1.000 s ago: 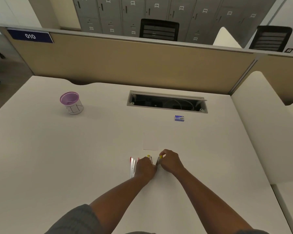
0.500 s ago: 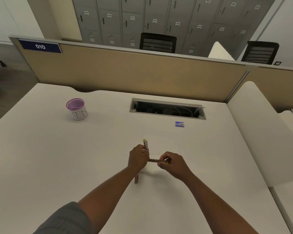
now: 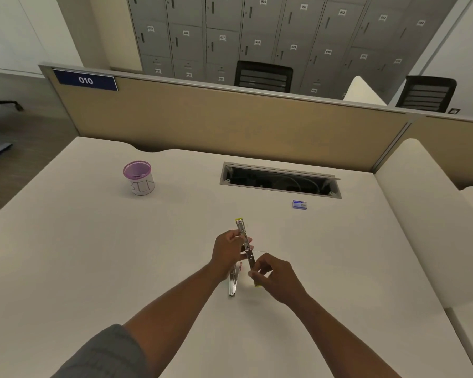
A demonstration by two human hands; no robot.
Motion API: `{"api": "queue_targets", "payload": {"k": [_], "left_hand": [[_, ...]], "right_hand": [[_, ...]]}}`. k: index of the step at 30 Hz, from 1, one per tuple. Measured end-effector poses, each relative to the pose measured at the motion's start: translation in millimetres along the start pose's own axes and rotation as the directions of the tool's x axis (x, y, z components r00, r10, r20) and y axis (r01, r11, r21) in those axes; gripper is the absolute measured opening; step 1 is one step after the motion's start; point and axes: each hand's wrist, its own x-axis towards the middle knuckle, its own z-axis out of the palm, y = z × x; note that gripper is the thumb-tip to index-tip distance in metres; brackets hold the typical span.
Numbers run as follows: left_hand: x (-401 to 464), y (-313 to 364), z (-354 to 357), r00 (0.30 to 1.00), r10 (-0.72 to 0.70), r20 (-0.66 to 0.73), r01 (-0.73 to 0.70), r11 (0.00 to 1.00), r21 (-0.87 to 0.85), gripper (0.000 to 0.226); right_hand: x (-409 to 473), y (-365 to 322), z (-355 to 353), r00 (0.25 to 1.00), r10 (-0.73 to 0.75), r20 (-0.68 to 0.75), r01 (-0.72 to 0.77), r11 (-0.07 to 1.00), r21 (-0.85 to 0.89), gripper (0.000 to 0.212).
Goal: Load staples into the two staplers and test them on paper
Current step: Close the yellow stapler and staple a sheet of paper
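A yellow-tipped stapler (image 3: 245, 240), swung open into one long strip, is held above the white desk (image 3: 93, 268). My left hand (image 3: 228, 251) grips its upper half. My right hand (image 3: 275, 276) pinches its lower end between thumb and fingers. A second stapler (image 3: 234, 281), silver with a red part, lies open on the desk just under my left wrist. The white paper (image 3: 257, 253) is barely visible behind my hands. A small blue staple box (image 3: 299, 204) sits farther back to the right.
A purple-rimmed white cup (image 3: 139, 178) stands at the back left. An open cable slot (image 3: 280, 181) is cut into the desk behind the hands. A tan partition (image 3: 230, 124) closes off the far edge, and a white divider (image 3: 432, 227) borders the right side.
Both hands lifted the yellow stapler off the desk and unfolded it. It now stands nearly in line, turned from crosswise to pointing away from me. The silver stapler stayed on the desk.
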Motion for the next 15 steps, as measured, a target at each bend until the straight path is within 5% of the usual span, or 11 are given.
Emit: {"api": "queue_targets", "payload": {"k": [7,15], "left_hand": [[-5.7,-0.6,-5.1,0.996,-0.069,0.059,0.072,0.996,-0.045,0.016],[-8.9,4.8,-6.2,0.98,-0.147,0.135,0.163,0.98,-0.114,0.013]], "right_hand": [[26.4,-17.8,-7.9,0.979,-0.085,-0.183,0.068,0.993,-0.097,0.016],[61.2,-42.0,-8.6,0.984,-0.104,-0.144,0.077,0.981,-0.179,0.029]]}}
